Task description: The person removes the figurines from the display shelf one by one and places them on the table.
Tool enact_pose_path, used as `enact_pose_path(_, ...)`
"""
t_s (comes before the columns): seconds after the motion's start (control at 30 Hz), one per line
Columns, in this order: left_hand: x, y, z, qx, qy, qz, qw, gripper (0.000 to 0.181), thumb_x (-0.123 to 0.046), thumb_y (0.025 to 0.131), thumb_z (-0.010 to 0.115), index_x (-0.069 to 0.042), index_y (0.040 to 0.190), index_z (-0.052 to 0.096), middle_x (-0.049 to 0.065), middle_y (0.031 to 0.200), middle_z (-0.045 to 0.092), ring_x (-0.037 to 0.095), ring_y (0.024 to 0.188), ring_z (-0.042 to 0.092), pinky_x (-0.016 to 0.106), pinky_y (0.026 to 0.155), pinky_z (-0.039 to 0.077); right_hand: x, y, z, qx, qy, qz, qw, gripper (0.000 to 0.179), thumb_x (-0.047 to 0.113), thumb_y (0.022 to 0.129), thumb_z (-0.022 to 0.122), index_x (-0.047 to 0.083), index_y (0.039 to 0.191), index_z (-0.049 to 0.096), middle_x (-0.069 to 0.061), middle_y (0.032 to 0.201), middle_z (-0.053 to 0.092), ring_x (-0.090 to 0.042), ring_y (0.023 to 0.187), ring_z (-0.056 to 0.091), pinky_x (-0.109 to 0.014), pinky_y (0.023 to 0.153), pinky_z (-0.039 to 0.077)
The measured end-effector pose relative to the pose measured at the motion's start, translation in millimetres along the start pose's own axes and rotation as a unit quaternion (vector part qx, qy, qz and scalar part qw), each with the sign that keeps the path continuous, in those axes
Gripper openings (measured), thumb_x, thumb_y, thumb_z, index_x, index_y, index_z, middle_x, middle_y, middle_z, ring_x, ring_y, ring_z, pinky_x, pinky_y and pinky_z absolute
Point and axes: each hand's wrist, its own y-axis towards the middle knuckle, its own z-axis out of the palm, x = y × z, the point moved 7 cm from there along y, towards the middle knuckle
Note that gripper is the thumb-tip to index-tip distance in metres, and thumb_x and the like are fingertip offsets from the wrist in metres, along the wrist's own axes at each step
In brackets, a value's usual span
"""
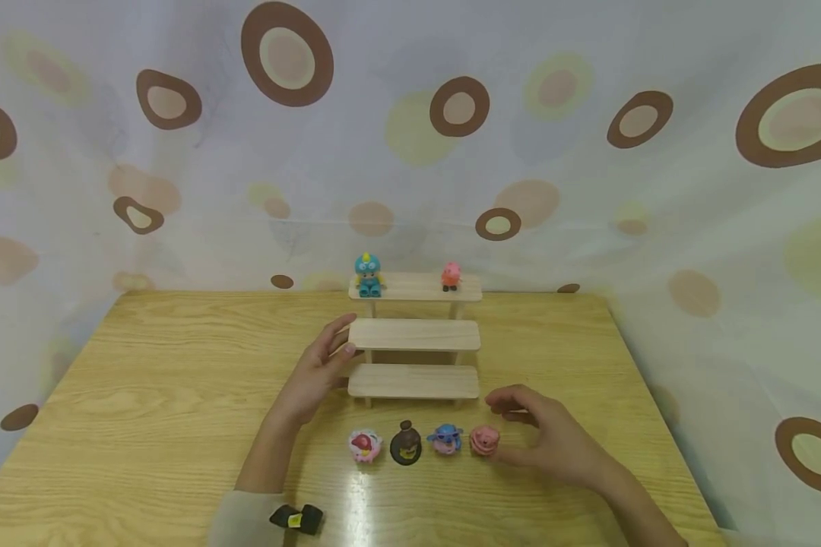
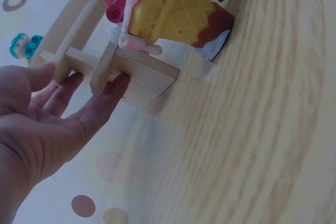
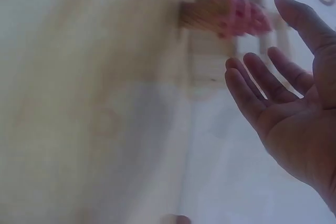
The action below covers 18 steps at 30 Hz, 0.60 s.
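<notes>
My left hand [image 1: 315,376] holds the left end of a three-tier wooden display shelf [image 1: 413,335], thumb and fingertips at the middle tier's end. In the left wrist view another fingertip touches the lowest tier's support. My right hand [image 1: 554,437] is beside a pink rose-topped figure [image 1: 484,441], thumb near it, fingers parted and holding nothing. The row before the shelf continues leftward with a blue figure in glasses [image 1: 446,438], a dark brown figure [image 1: 406,444] and a pink-and-white figure [image 1: 365,445]. Close up, the last is an ice-cream cone toy [image 2: 173,14].
On the top tier stand a teal-hooded doll [image 1: 368,277] at the left and a small pink-red figure [image 1: 451,276] at the right. A patterned cloth [image 1: 410,182] hangs behind the wooden table [image 1: 164,395]. A black bow-shaped piece [image 1: 297,519] is at my left cuff.
</notes>
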Motion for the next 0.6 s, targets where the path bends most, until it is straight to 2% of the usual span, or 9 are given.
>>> enact_pose_path(0.13,-1.2,-1.3,-0.8,-0.003,0.002,-0.002,1.0000,0.054,-0.022,0.114,0.049,-0.025,0.165,0.032,0.013,0.165,0.040,0.042,0.145,0.048,0.062,0.099,0.055,22.1,13.1,-29.9,-0.054,-0.014,-0.029,0.9980,0.057,0.014,0.086,0.090,0.014,0.136,0.062,0.000,0.129,0.068,-0.022,0.121,0.067,-0.028,0.103,0.054)
enact_pose_path(0.23,-2.4,-2.2,-1.9,-0.004,0.003,-0.003,1.0000,0.054,-0.021,0.115,0.049,-0.024,0.165,0.031,0.014,0.165,0.040,0.042,0.144,0.048,0.061,0.099,0.055,39.9,27.8,-51.7,-0.102,-0.011,-0.060,0.9929,0.054,0.002,0.088,0.086,0.009,0.136,0.063,-0.002,0.128,0.068,-0.015,0.120,0.066,-0.025,0.102,0.054)
enact_pose_path(0.4,-0.7,-1.8,-3.4,-0.004,0.003,-0.003,1.0000,0.054,-0.019,0.115,0.048,-0.022,0.165,0.031,0.016,0.165,0.040,0.044,0.144,0.048,0.060,0.099,0.055,49.7,58.6,-73.3,-0.137,0.041,-0.084,0.9862,0.053,-0.008,0.091,0.079,0.002,0.140,0.061,-0.009,0.134,0.066,-0.024,0.126,0.064,-0.029,0.106,0.052)
enact_pose_path(0.6,0.8,-0.4,-0.3,-0.003,-0.008,0.000,1.0000,0.055,-0.018,0.114,0.049,-0.020,0.166,0.030,0.017,0.166,0.038,0.044,0.144,0.048,0.060,0.098,0.056,46.5,96.8,-80.0,-0.160,0.063,-0.090,0.9811,0.053,-0.007,0.093,0.077,-0.001,0.143,0.058,-0.013,0.142,0.061,-0.033,0.134,0.058,-0.035,0.111,0.050)
